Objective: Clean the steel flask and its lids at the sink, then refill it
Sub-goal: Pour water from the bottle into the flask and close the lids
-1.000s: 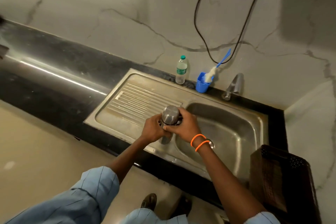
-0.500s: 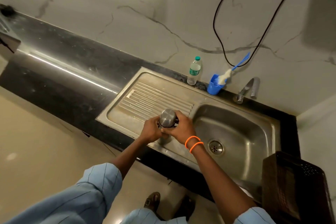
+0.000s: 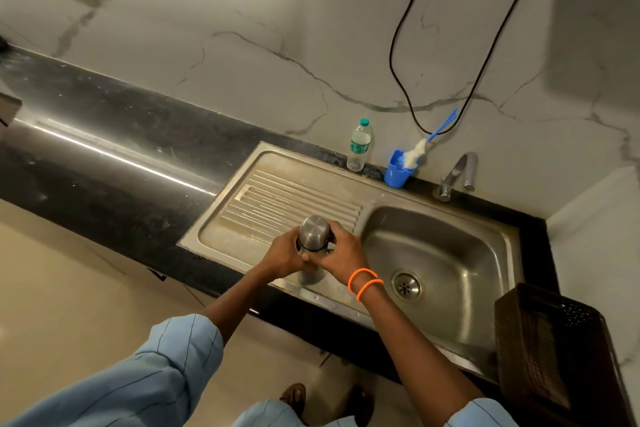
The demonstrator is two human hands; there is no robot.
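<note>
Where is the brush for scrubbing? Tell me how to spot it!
Find the steel sink and its tap by the wall. Left of the tap stands a blue cup, next to a clear plastic bottle. The brush leans out of that cup: white fluffy bristles, thin blue handle.

The steel flask stands on the drainboard, left of the sink basin, between the left hand and right hand. Behind, a bottle, cup and tap line the wall. A basket sits right.
</note>
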